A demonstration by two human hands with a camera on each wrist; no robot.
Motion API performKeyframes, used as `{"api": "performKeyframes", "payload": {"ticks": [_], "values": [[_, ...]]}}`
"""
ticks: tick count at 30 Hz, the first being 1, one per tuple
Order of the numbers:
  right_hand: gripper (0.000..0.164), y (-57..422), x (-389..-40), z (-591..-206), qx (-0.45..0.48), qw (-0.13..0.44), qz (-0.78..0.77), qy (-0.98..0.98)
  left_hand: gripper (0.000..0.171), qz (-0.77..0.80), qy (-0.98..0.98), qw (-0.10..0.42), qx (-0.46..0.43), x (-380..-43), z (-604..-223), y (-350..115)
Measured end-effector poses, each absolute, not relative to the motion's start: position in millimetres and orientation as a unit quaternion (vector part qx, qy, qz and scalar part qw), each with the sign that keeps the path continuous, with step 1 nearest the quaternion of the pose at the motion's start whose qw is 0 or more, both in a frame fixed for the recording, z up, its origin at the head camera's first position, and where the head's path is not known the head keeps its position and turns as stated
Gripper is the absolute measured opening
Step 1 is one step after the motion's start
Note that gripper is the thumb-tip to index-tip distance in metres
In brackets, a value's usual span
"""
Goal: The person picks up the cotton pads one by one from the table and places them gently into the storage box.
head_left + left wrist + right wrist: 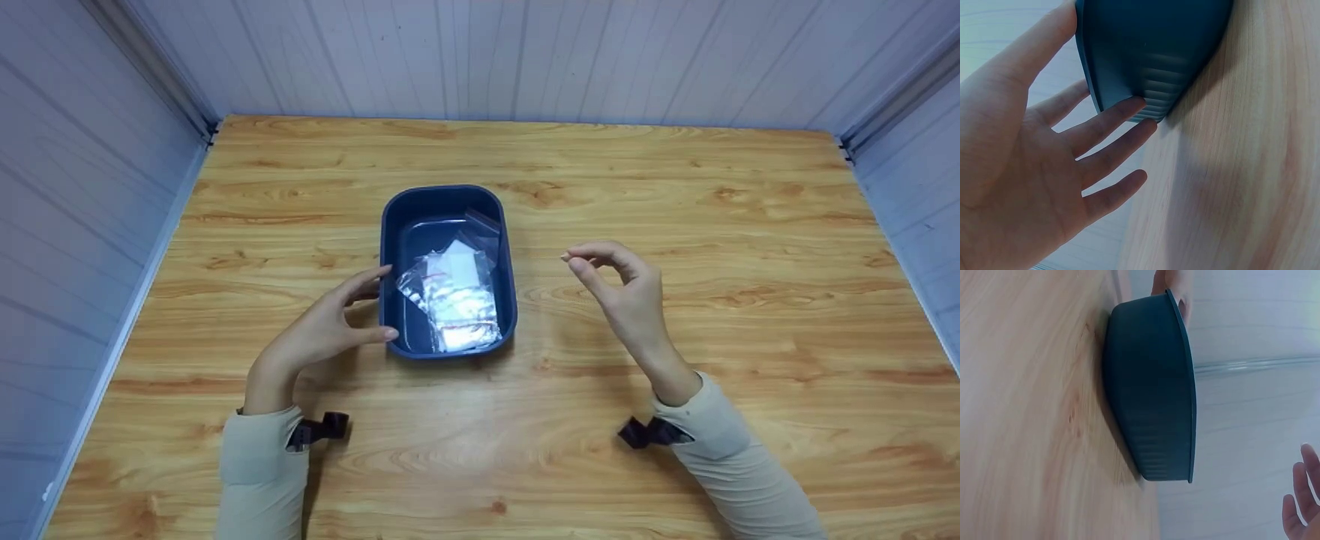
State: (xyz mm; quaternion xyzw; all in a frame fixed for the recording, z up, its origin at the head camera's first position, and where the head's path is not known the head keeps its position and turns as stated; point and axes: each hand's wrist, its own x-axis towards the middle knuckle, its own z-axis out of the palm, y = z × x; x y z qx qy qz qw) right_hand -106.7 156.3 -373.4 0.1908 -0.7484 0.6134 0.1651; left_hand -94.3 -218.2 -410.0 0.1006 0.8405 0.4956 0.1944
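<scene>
A dark blue rectangular bin (448, 190) with rounded corners stands on the table, and several clear zip bags (461, 289) lie inside it, some with a white patch. My left hand (322, 322) is at the bin's left side, thumb and index fingertip at the rim. In the left wrist view, fairly straight fingers (1109, 121) reach along the bin's ribbed outer wall (1162, 84). To the right of the bin, my right hand (630, 292) hovers over the table with thumb and index tips close together; no held thing is discernible. Its loosely bent fingers (1303, 492) enter the right wrist view.
The wood-grain table (750, 225) extends on all sides of the bin. Pale panel walls (480, 60) enclose it at the back, left and right. Dark wrist-worn mounts (324, 427) stick out from both sleeves.
</scene>
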Motion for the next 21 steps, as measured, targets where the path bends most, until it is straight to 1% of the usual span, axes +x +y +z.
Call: {"api": "performKeyframes", "payload": {"ticks": [15, 21], "values": [[0.011, 192, -104, -370, 0.166, 0.196, 0.608, -0.751, 0.087, 0.49, 0.844, 0.198, 0.093, -95, -409, -217], [0.011, 209, -104, -370, 0.14, 0.199, 0.608, -0.756, 0.09, 0.487, 0.846, 0.192, 0.102, -95, -410, -218]]}}
